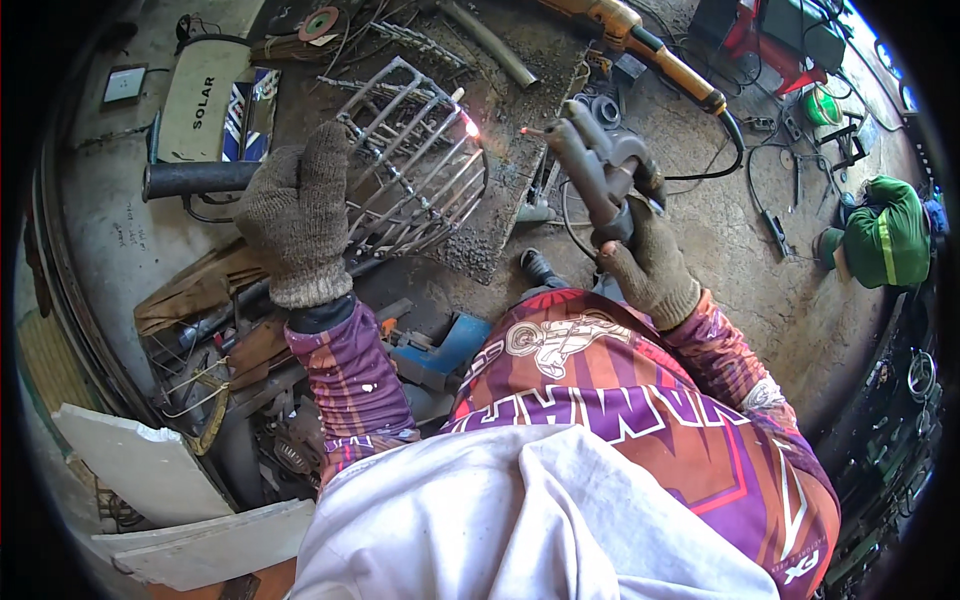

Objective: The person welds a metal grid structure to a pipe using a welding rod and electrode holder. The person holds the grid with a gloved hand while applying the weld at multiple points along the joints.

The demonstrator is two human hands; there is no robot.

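My left hand, in a knitted brown glove, is closed at the left side of a cage of welded metal rods. Its fingertips are partly hidden against the bars. A bright, glowing spot shows on the cage's upper right rim. In my right hand, also gloved, is a welding electrode holder. A short electrode sticks out of it to the left, its tip glowing red, apart from the cage. Behind my left glove lies the end of a dark pipe.
An angle grinder with a black cord lies beyond my right hand. A red and dark machine stands at the far right. Someone in a green top is at the right edge. Scrap and white boards fill the lower left.
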